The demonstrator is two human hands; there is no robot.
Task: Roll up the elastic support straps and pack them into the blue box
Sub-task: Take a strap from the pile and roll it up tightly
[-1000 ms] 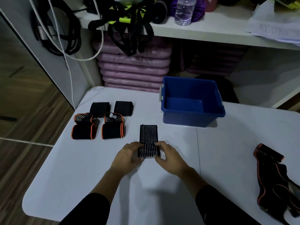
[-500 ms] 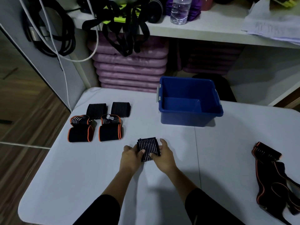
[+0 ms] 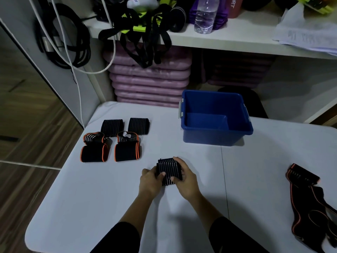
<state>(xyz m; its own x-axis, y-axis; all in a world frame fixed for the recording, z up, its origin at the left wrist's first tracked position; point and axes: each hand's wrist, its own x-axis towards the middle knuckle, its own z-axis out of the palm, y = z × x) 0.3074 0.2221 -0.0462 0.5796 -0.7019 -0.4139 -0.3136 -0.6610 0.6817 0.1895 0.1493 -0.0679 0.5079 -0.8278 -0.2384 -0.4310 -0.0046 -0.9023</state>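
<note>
Since one second ago, the flat tail of the black ribbed elastic strap (image 3: 168, 170), which then stretched away from the person toward the box, has been wound in; the strap is now a compact roll, and both hands have shifted slightly farther from the body.

Left hand (image 3: 150, 181): fingers curled round the left side of the roll, thumb lying across its upper face; it grips the roll.

Right hand (image 3: 186, 179): fingers curled over the far and right edges, thumb pressed on the near face; it also grips the roll. The roll is held between the two hands just above or on the white table (image 3: 91, 207); which of the two cannot be told.

Blue plastic box (image 3: 217, 136): stands upright on the table, open top upward, beyond the hands and somewhat to the right, well apart from the roll.

Left part of the table: two rolled black ribbed straps (image 3: 112, 127) (image 3: 138, 126) side by side in a far row; just in front of them, two rolled black straps with orange trim (image 3: 94, 148) (image 3: 126, 147).

Right edge of the table: an unrolled black strap with orange edging (image 3: 310, 203), lying loose.

Background: a white shelf (image 3: 237, 41) bearing a clear water bottle (image 3: 205, 15) and tangled black webbing (image 3: 145, 42); stacked purple mats (image 3: 149, 79) beneath it.
</note>
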